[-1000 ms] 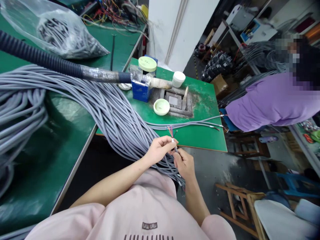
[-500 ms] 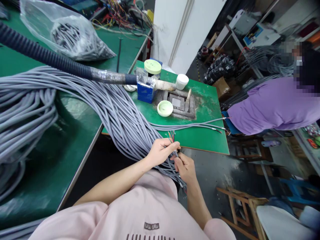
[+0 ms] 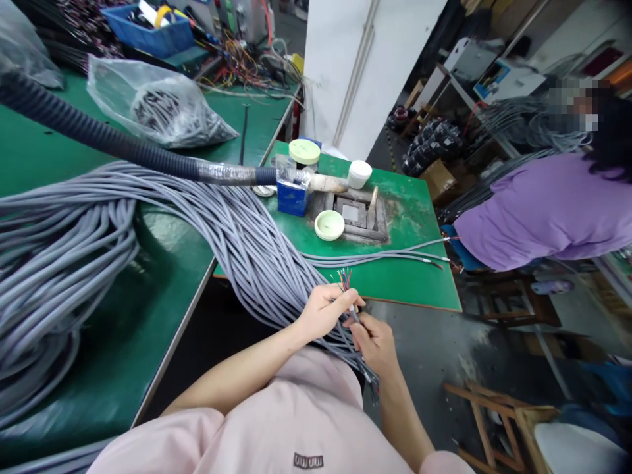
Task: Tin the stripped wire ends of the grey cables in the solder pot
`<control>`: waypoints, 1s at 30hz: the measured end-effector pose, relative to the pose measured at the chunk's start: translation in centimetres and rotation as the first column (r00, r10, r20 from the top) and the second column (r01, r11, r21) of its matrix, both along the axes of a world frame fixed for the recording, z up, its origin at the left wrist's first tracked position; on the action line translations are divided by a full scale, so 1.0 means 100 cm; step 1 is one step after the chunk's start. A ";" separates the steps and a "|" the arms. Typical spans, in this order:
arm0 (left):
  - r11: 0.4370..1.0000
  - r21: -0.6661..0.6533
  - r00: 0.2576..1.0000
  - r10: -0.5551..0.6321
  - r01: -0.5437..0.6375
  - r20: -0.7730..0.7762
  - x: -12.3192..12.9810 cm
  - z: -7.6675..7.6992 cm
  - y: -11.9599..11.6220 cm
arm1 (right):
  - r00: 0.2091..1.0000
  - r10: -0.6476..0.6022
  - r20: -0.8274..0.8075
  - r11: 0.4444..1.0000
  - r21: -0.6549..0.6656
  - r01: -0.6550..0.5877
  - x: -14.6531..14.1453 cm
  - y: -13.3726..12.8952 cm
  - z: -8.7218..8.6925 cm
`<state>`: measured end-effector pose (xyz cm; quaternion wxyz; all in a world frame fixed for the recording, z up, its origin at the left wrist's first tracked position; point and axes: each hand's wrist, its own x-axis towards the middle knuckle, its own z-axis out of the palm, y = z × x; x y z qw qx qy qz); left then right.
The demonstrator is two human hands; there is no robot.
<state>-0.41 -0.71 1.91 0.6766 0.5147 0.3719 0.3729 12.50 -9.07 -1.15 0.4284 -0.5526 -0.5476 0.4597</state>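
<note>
My left hand (image 3: 326, 309) pinches one grey cable near its stripped end, where thin coloured wires (image 3: 344, 279) fan out above the fingers. Just below it, my right hand (image 3: 376, 341) is closed on the same grey cable (image 3: 354, 316). Under both hands runs a thick bundle of grey cables (image 3: 257, 243), draped from the left bench and ending near my lap. Several separate grey cables (image 3: 375, 255) lie across the small green table, their tips pointing right.
A black ribbed hose (image 3: 123, 141) crosses to a blue block (image 3: 291, 197). Around the sooty square pot (image 3: 351, 214) stand a shallow pale dish (image 3: 329, 225), a white tub (image 3: 359, 174) and a green-lidded jar (image 3: 304, 152). A person in purple (image 3: 548, 210) sits at right.
The view has shifted, so the bench and table appear lower and slightly to the right. Both hands keep their hold on the cable, and the coloured wires look bunched a little closer together.
</note>
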 end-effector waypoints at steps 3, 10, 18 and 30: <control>0.999 -0.029 1.000 -0.015 0.016 0.016 0.001 0.000 0.000 | 1.000 -0.013 0.022 1.000 0.028 0.012 0.002 -0.002 -0.003; 0.998 -0.052 0.999 -0.047 0.046 -0.022 -0.001 -0.003 -0.001 | 0.996 -0.032 0.083 0.999 0.038 0.029 0.002 -0.004 -0.005; 0.998 -0.024 0.998 -0.064 0.063 -0.025 -0.001 -0.003 -0.002 | 0.995 -0.028 0.095 0.999 0.017 0.027 0.003 -0.004 -0.006; 0.990 0.068 0.991 -0.115 0.120 -0.072 -0.002 -0.008 -0.002 | 0.998 -0.025 0.058 1.000 -0.014 0.026 0.000 -0.007 -0.007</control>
